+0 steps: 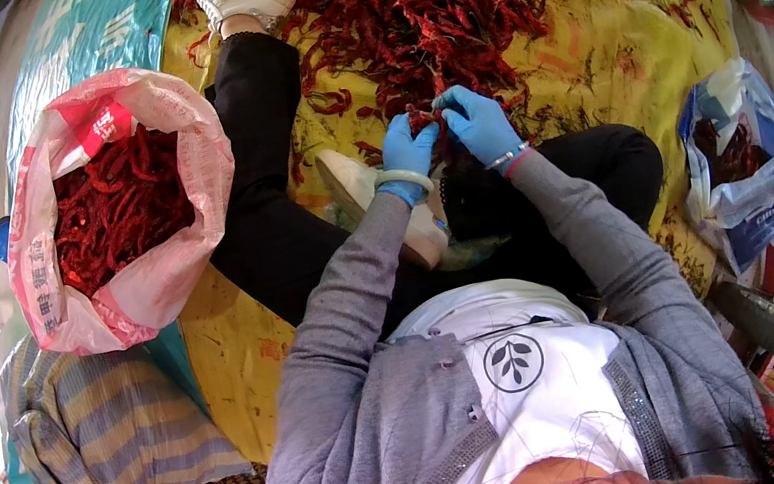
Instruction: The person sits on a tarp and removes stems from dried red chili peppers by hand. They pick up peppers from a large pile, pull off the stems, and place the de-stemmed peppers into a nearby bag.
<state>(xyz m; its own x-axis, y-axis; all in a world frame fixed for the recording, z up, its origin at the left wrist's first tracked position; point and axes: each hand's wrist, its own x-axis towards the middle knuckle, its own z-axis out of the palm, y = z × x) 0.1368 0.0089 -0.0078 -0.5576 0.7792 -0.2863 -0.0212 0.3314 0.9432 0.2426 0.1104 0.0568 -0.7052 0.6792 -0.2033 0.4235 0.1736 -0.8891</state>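
Observation:
Both of my hands wear blue gloves and meet above my lap, at the near edge of a big heap of dried red chili peppers (440, 0). My left hand (410, 149), with a pale bangle at the wrist, is closed with its fingertips on a dried chili pepper (421, 119). Close beside it, my right hand (478, 123) pinches at the same spot, thumb and fingers together. Its fingertips seem to grip the stem end of that pepper, though the small parts between the fingers are hard to make out.
A white and pink woven sack (210, 159) of red chilies stands open at the left. At the right is a blue and white bag (767, 182) holding dark red pieces. Yellow sheeting (578, 39) lies under the heap. A striped cloth (123, 426) is at lower left, a wheel (765, 324) at right.

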